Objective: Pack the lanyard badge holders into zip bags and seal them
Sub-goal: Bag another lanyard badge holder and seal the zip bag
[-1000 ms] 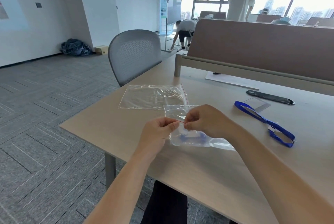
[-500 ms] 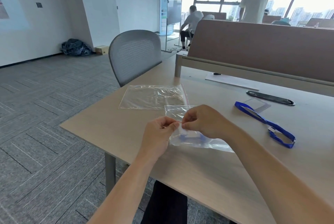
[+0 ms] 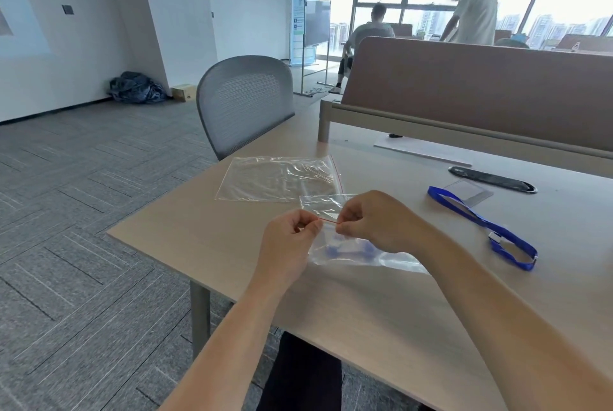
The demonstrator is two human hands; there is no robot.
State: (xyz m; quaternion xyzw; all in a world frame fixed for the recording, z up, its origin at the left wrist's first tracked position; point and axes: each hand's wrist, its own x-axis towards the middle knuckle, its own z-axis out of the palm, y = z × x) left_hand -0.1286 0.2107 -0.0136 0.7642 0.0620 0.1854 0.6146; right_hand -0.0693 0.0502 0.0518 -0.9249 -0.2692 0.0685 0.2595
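Observation:
A clear zip bag with a blue lanyard inside lies on the wooden table. Its red zip line runs between my two hands. My left hand pinches the zip edge at its left end. My right hand pinches the same edge a little to the right, thumb and fingers curled on it. A second clear zip bag lies flat further back, with nothing visible in it. To the right lies a loose blue lanyard with its clear badge holder.
A grey mesh chair stands at the table's far left corner. A brown desk divider runs along the back, with a black cable slot and a white sheet before it. Two people are by the windows.
My hands stay pinched on the bag's zip edge, with the right one shifted very slightly. In the background a person has sat upright and another has leaned forward.

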